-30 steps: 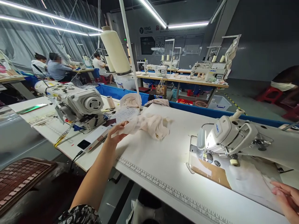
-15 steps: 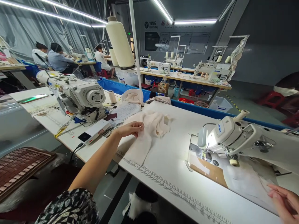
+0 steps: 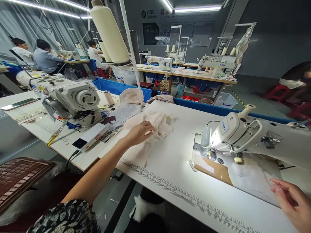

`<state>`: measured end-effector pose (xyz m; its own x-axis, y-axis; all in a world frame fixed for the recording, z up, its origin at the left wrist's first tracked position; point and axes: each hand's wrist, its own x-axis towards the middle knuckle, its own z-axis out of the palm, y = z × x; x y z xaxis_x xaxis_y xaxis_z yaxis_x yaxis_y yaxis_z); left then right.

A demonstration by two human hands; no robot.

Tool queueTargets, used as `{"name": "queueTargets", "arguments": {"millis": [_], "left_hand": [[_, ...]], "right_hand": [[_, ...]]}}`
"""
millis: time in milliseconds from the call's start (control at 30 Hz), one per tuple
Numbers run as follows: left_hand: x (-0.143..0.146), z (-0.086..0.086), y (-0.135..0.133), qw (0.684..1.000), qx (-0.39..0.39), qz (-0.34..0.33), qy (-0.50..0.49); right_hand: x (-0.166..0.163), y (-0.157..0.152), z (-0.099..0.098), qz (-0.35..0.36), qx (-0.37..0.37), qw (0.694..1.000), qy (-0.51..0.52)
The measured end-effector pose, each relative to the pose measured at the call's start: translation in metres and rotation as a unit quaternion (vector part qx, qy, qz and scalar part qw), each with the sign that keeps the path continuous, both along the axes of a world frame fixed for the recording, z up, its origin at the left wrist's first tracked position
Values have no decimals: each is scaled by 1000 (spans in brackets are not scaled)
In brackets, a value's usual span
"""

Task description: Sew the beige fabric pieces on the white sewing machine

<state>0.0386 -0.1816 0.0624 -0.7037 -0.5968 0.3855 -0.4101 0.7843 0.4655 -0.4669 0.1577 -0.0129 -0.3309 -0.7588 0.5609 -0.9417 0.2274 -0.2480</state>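
My left hand [image 3: 141, 132] lies low over a crumpled cream fabric piece [image 3: 165, 126], fingers stretched forward and slightly apart. Its fingertips are close to the folds; whether they touch cannot be made out. A flatter part of the cream cloth spreads below the hand to the table's front edge. At the far right, my right hand [image 3: 291, 200] pinches the edge of a thin white fabric piece [image 3: 250, 179] between thumb and fingers. That piece lies flat beside the sewing machine [image 3: 230, 132], partly hidden under its arm, next to a brown panel [image 3: 216, 170].
A printed ruler [image 3: 170, 191] runs along the front edge of the white table [image 3: 175, 155]. Another sewing machine [image 3: 73, 97], a white box [image 3: 91, 137] and a large thread cone [image 3: 110, 34] stand to the left. Behind is a blue trough [image 3: 194, 110]. Several people sit farther back.
My left hand has gone from pinching the cream fabric to a flatter, more open pose over it. The right hand still pinches the white fabric. The view has shifted slightly.
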Motion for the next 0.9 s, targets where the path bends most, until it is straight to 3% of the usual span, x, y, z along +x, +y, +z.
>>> {"name": "queueTargets", "arguments": {"millis": [67, 167, 300, 367, 433, 500, 567, 667, 733, 833, 900], "left_hand": [[-16, -2, 1, 998, 9, -65, -26], [-32, -5, -7, 995, 41, -86, -22], [-33, 2, -27, 984, 102, -82, 120], [-25, 14, -37, 945, 157, -44, 283], [-13, 33, -43, 885, 190, -10, 425], [0, 57, -40, 846, 178, -1, 502], [10, 83, -28, 836, 151, -10, 528], [10, 110, 6, 859, 149, -31, 489], [-1, 110, 31, 897, 185, -50, 398], [-33, 86, 62, 931, 253, -117, 236], [-58, 63, 77, 924, 305, -176, 146]], "right_hand": [[4, -1, 10, 8, -4, 999, -49], [8, -2, 18, -7, -7, 997, -75], [11, -2, 20, -21, 10, 995, -98], [13, -1, 21, -29, 18, 994, -102], [17, -2, 24, -23, 15, 995, -98], [21, -3, 27, -6, -1, 996, -86], [22, -5, 29, 4, -16, 998, -65], [25, -8, 30, 4, -19, 999, -27], [31, -8, 31, 8, -24, 1000, 8], [58, -6, 42, 72, -17, 997, 27], [84, -8, 52, 146, 33, 989, -5]]}}
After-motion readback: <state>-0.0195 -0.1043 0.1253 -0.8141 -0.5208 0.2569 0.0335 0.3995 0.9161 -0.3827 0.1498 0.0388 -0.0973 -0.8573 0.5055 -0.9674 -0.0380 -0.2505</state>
